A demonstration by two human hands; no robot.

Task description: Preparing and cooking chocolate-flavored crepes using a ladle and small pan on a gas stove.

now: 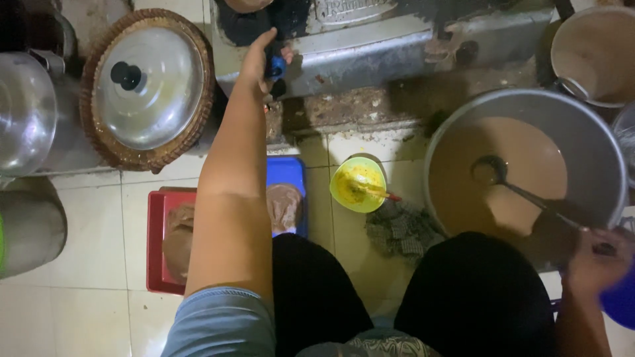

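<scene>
The left hand (pixel 256 63) reaches forward to the stove (pixel 370 46), its fingers pinched on a small blue knob (pixel 276 67) at the stove's front edge. The right hand (pixel 595 258) sits low at the right, closed around the end of a ladle (pixel 522 192) handle; the hand is blurred, so the exact grip is hard to make out. The ladle's bowl lies in a big metal pot (pixel 595 139) that holds pale brown batter (pixel 489 178), the handle slanting out over the near rim. A blue object (pixel 622 301) shows just beside the right wrist, cut off by the frame's edge. Between the two arms, on the tiled floor (pixel 86 311), stands a small green bowl (pixel 358 184) with yellow liquid and a thin brush or stick resting in it, and a grey cloth (pixel 400 228) lies just beside it, near the pot. Under the left forearm are a red tray (pixel 155 238) and a blue tray (pixel 288 172) side by side, each holding a brown lump, both partly hidden by the arm. At the upper left a round metal lid (pixel 149 86) with a black knob rests on a woven ring. A second metal pot (pixel 26 109) stands left of it. A pale bucket (pixel 595 53) stands at the upper right, behind the batter pot.
</scene>
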